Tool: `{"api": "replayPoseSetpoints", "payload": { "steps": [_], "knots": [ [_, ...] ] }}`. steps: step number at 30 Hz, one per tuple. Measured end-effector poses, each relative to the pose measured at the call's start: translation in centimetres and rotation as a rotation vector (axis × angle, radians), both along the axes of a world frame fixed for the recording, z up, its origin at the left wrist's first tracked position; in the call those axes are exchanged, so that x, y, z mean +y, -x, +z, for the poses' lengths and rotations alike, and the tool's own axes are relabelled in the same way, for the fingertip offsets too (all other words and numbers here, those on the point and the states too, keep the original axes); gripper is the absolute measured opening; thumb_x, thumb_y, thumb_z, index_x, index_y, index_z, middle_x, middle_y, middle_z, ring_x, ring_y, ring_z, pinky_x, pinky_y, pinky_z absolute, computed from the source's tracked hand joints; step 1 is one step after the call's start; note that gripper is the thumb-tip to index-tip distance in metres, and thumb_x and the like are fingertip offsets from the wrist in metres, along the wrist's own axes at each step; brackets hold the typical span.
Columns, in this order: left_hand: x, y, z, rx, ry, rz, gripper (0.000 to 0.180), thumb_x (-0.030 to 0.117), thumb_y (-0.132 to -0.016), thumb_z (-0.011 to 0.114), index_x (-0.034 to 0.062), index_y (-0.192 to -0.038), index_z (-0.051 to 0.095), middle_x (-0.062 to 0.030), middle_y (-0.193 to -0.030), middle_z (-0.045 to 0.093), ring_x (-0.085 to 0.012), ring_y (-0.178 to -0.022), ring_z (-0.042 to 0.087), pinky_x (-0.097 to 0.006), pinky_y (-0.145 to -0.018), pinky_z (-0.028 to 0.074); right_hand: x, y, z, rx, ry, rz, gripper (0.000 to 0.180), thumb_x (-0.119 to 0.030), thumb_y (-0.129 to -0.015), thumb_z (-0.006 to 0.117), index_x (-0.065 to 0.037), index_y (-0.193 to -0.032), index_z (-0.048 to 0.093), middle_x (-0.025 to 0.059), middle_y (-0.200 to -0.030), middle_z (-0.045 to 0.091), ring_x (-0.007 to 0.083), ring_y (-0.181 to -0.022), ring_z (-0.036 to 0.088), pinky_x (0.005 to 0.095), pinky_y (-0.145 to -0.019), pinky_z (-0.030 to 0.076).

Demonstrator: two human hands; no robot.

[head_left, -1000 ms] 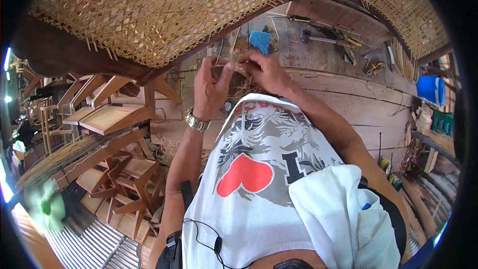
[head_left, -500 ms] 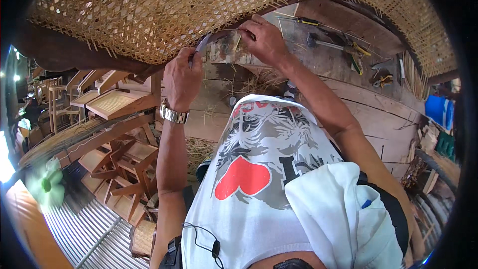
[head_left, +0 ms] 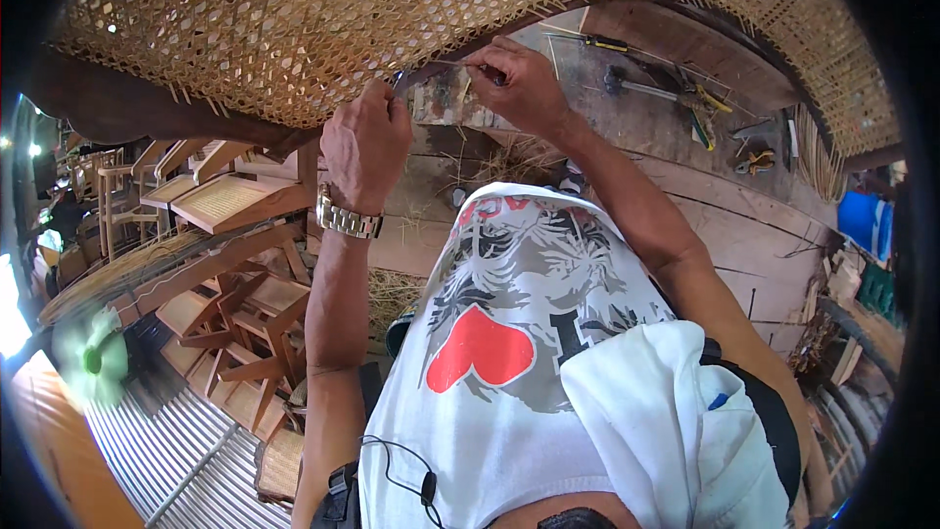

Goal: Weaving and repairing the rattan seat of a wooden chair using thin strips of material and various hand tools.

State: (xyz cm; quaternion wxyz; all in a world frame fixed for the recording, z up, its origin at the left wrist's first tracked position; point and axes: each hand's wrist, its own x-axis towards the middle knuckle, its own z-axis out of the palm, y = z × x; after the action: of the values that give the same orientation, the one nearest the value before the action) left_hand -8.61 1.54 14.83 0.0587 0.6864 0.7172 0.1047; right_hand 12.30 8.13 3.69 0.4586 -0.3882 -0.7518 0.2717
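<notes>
A woven cane panel [head_left: 323,29] in a dark wooden frame [head_left: 147,98] spans the top of the view, with loose cane ends along its edge. My left hand [head_left: 367,147], wearing a metal watch [head_left: 350,217], is closed just below the frame's edge. A thin, shiny blade-like piece [head_left: 398,78] shows only at its fingertips; the rest is hidden by the hand. To the right, my right hand [head_left: 519,88] pinches the end of a thin cane strand [head_left: 446,63], which runs along the frame's edge towards the left hand.
On the wooden bench at right lie a hammer [head_left: 646,86], a screwdriver [head_left: 605,43], pliers [head_left: 754,162] and a bundle of cane strands [head_left: 815,152]. Wooden chair parts [head_left: 240,201] are stacked at left, near a green fan [head_left: 93,360]. A blue container [head_left: 865,223] stands far right.
My left hand has turned and shifted slightly up and right, covering most of the blade-like piece. My right hand has moved slightly down, still pinching.
</notes>
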Motion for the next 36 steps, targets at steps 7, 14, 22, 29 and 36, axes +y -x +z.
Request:
{"api": "replayPoseSetpoints", "payload": {
  "steps": [7,14,22,29,36],
  "knots": [
    [-0.2,-0.8,1.3,-0.028,0.004,-0.068,0.016,0.021,-0.095,0.064,0.0058,-0.093,0.068,-0.0198,-0.083,0.073,-0.0409,-0.08,0.071,-0.053,-0.072,0.056,1.0,-0.7,-0.8,0.032,-0.015,0.002,0.012,-0.013,-0.089,0.078,-0.005,-0.098,0.075,0.0106,-0.09,0.073,0.0317,-0.08,0.072,0.0406,-0.073,0.059],
    [1.2,-0.8,-1.1,0.036,-0.081,-0.098,0.016,0.022,-0.097,0.065,0.006,-0.097,0.069,-0.0183,-0.081,0.072,-0.0403,-0.077,0.071,-0.052,-0.069,0.054,1.2,-0.4,-1.4,-0.009,-0.047,-0.007,0.015,-0.008,-0.089,0.081,-0.002,-0.102,0.076,0.0106,-0.098,0.076,0.0262,-0.086,0.073,0.0364,-0.074,0.059],
    [0.5,0.0,-2.6,0.067,-0.147,-0.109,0.014,0.022,-0.101,0.063,0.0092,-0.102,0.067,-0.0149,-0.082,0.072,-0.0399,-0.078,0.071,-0.051,-0.066,0.055,2.0,-0.2,-1.8,0.01,0.037,0.045,0.014,-0.015,-0.093,0.074,-0.007,-0.104,0.075,0.011,-0.097,0.072,0.0293,-0.087,0.073,0.0408,-0.077,0.058],
    [0.7,0.4,-3.8,0.135,-0.264,-0.082,0.007,0.016,-0.098,0.06,0.0111,-0.1,0.065,-0.0111,-0.087,0.07,-0.0357,-0.084,0.072,-0.05,-0.067,0.056,1.9,1.7,-2.1,0.049,-0.044,0.007,0.011,-0.013,-0.094,0.072,-0.006,-0.101,0.072,0.012,-0.096,0.07,0.0345,-0.091,0.071,0.0446,-0.077,0.057],
    [0.6,0.1,-5.0,0.076,-0.255,-0.053,0.009,0.014,-0.1,0.057,0.0081,-0.103,0.063,-0.0163,-0.091,0.07,-0.04,-0.085,0.072,-0.053,-0.068,0.057,0.8,3.9,-1.3,0.042,-0.124,-0.067,0.012,-0.011,-0.093,0.071,-0.007,-0.105,0.071,0.0129,-0.099,0.07,0.0373,-0.095,0.07,0.0468,-0.079,0.057]
  ]
}}
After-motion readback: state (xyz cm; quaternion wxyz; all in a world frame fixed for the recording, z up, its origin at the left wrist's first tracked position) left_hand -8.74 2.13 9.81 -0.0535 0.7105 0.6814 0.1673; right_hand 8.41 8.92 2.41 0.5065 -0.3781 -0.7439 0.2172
